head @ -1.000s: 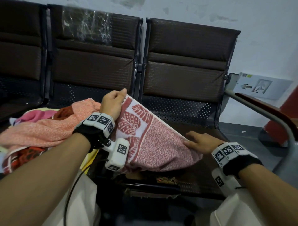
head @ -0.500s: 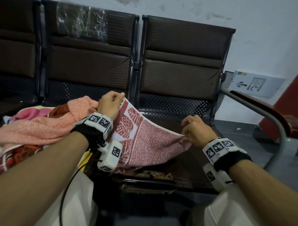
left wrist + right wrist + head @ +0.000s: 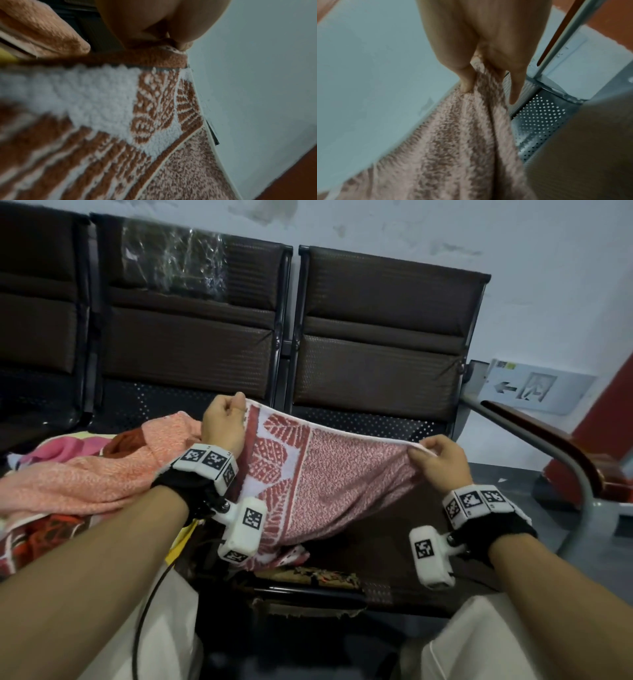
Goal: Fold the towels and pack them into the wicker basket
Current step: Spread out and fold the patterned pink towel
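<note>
A red-and-white patterned towel [image 3: 329, 481] hangs stretched in the air above the right-hand chair seat. My left hand [image 3: 224, 422] pinches its upper left corner, and the left wrist view shows that towel [image 3: 120, 121] close up under the left hand [image 3: 171, 40]. My right hand [image 3: 442, 460] pinches the upper right edge; in the right wrist view the right hand [image 3: 488, 65] has the towel [image 3: 462, 135] between thumb and fingers. The towel's lower edge droops toward the seat. No wicker basket is in view.
A heap of other towels [image 3: 85, 474], salmon, pink and dark red, lies on the left seat. Brown padded chairs [image 3: 376, 337] stand in a row against a pale wall. A metal armrest [image 3: 548, 450] runs on the right. My light trousers [image 3: 479, 645] fill the bottom.
My right hand went from lying flat on the towel's edge to pinching it and lifting it. Both hands rose, and the towel now hangs stretched between them off the seat.
</note>
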A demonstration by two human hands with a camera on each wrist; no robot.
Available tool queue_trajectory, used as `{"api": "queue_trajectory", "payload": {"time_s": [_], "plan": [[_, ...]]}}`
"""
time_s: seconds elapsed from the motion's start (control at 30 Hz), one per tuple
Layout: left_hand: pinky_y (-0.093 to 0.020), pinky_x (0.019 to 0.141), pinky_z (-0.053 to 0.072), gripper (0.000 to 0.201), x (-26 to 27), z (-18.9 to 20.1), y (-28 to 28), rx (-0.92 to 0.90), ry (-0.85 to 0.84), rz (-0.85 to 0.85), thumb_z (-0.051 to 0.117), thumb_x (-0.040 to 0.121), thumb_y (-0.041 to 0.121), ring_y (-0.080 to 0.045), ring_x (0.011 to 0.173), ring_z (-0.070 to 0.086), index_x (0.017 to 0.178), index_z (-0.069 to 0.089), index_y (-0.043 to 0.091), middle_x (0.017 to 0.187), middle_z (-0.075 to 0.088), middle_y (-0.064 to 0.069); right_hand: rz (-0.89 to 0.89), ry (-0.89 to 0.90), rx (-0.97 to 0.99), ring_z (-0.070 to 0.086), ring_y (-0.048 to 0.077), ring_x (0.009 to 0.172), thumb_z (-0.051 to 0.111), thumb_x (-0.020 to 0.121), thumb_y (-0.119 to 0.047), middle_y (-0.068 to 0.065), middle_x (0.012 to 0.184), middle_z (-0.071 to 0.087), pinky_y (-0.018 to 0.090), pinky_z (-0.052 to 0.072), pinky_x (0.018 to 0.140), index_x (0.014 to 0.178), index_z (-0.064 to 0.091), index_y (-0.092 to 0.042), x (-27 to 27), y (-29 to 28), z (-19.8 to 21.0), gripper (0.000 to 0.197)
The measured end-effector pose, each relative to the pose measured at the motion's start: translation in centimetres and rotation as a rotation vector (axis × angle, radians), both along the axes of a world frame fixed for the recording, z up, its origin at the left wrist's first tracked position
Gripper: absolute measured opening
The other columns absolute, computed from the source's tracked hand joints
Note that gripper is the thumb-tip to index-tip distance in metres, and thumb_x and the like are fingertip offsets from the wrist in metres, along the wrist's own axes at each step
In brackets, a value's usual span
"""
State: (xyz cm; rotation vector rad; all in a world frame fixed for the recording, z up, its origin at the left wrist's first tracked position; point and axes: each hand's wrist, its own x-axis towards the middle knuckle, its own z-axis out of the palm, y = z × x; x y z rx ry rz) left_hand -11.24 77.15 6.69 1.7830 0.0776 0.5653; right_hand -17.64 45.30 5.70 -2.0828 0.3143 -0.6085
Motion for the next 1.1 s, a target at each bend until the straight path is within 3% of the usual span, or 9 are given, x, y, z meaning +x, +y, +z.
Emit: {"api": "queue_trajectory", "payload": {"time_s": [0.13, 0.3, 0.37, 0.47, 0.53, 0.67, 0.9, 1.03, 1.1], "plan": [[-0.031, 0.075, 0.043, 0.031, -0.7, 2.0, -1.3, -0.030, -0.024, -0.072, 0.042, 0.098, 0.038, -0.019, 0.083, 0.056, 0.092, 0.057, 0.012, 0.085, 0.060, -0.002, -0.164, -0.150, 0.178, 0.060, 0.021, 0.080, 0.072, 0.081, -0.015, 0.013, 0.086, 0.067, 0.041, 0.051, 0.081, 0.084, 0.066, -0.014, 0.4, -0.4, 2.7, 0.007], [-0.027, 0.069, 0.036, 0.027, -0.3, 8.0, -1.6, -0.061, -0.126, -0.017, 0.044, 0.097, 0.037, -0.018, 0.081, 0.053, 0.089, 0.055, 0.014, 0.084, 0.058, -0.003, -0.203, -0.326, 0.179, 0.058, 0.013, 0.086, 0.066, 0.085, -0.018, 0.011, 0.091, 0.069, 0.021, 0.044, 0.078, 0.100, 0.072, -0.004, 0.4, -0.4, 8.5, 0.021], [-0.026, 0.068, 0.037, 0.025, 0.1, 10.0, -1.6, -0.085, -0.181, -0.004, 0.045, 0.097, 0.035, -0.016, 0.082, 0.053, 0.087, 0.055, 0.014, 0.077, 0.056, 0.003, -0.214, -0.388, 0.126, 0.055, 0.010, 0.077, 0.062, 0.089, -0.017, 0.004, 0.077, 0.063, 0.009, 0.035, 0.064, 0.082, 0.070, -0.008, 0.5, -0.3, 11.0, 0.014], [-0.027, 0.070, 0.037, 0.025, 0.9, 11.1, -1.0, -0.037, -0.216, 0.053, 0.048, 0.096, 0.033, -0.021, 0.088, 0.057, 0.090, 0.060, 0.012, 0.085, 0.063, -0.004, -0.231, -0.465, 0.028, 0.034, 0.000, 0.054, 0.061, 0.090, -0.014, -0.007, 0.053, 0.038, 0.006, 0.031, 0.052, 0.050, 0.038, -0.020, 0.4, -0.6, 12.5, 0.046], [-0.029, 0.073, 0.038, 0.027, 1.3, 10.0, -0.4, 0.065, -0.178, 0.100, 0.050, 0.095, 0.031, -0.026, 0.094, 0.059, 0.096, 0.064, 0.008, 0.097, 0.067, -0.012, -0.235, -0.400, -0.042, 0.035, 0.005, 0.058, 0.064, 0.089, -0.017, -0.001, 0.055, 0.038, 0.018, 0.031, 0.054, 0.051, 0.041, -0.016, 0.4, -1.0, 11.7, 0.044], [-0.022, 0.069, 0.035, 0.020, 2.3, 7.9, 0.1, 0.087, -0.207, 0.067, 0.052, 0.093, 0.027, -0.016, 0.085, 0.056, 0.094, 0.065, 0.012, 0.092, 0.066, -0.004, -0.281, -0.340, -0.092, 0.042, 0.013, 0.068, 0.065, 0.088, -0.026, 0.003, 0.063, 0.044, 0.027, 0.032, 0.062, 0.064, 0.052, -0.012, 1.8, -2.2, 9.5, 0.031], [-0.034, 0.082, 0.041, 0.034, 4.1, 2.8, -1.3, 0.137, 0.012, 0.027, 0.047, 0.097, 0.031, -0.033, 0.101, 0.058, 0.102, 0.064, 0.002, 0.105, 0.065, -0.019, -0.337, -0.165, 0.023, 0.048, 0.019, 0.073, 0.063, 0.088, -0.032, 0.007, 0.067, 0.049, 0.024, 0.030, 0.067, 0.072, 0.063, -0.010, 3.6, -1.9, 4.1, 0.027], [-0.026, 0.078, 0.037, 0.034, 4.7, -1.1, -1.6, 0.079, 0.091, 0.012, 0.049, 0.096, 0.031, -0.026, 0.097, 0.058, 0.102, 0.065, 0.002, 0.105, 0.066, -0.017, -0.307, -0.092, 0.073, 0.046, 0.015, 0.072, 0.065, 0.087, -0.029, -0.001, 0.056, 0.044, 0.026, 0.032, 0.065, 0.065, 0.059, -0.011, 4.4, -2.6, 0.0, 0.029], [-0.025, 0.075, 0.036, 0.034, 5.1, -2.0, -1.8, 0.058, 0.145, -0.009, 0.049, 0.096, 0.034, -0.023, 0.089, 0.056, 0.097, 0.065, 0.004, 0.100, 0.066, -0.015, -0.306, -0.010, 0.113, 0.048, 0.014, 0.076, 0.066, 0.086, -0.029, 0.009, 0.063, 0.050, 0.029, 0.037, 0.068, 0.076, 0.067, 0.001, 5.0, -2.9, -1.4, 0.031]]}}
